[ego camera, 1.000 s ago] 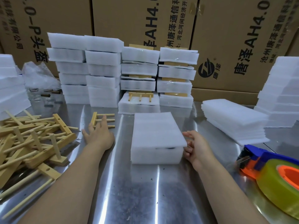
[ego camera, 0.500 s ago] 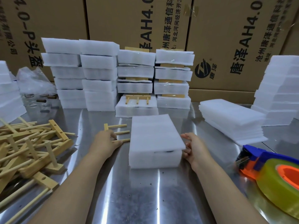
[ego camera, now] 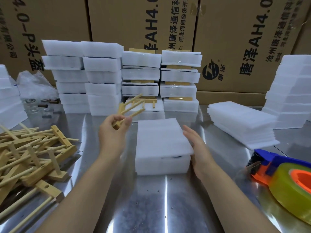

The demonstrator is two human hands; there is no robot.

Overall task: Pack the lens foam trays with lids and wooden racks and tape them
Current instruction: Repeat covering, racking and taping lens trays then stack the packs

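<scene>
Steadying the lidded foam tray on the tabletop, the right hand is resting flat against its side, grip released; beyond, the left hand is pinching a wooden rack aloft in its grip, pegs seemingly pointing away, needing flat, centred placing on top.

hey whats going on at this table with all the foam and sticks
A person is packing foam trays. The left hand grips a wooden rack above the metal table, just left of a lidded foam tray. The right hand lies open and flat against that tray's right side. No rack sits on this tray yet, and the tape dispenser lies untouched at the right. A pile of racks lies at the left.
</scene>
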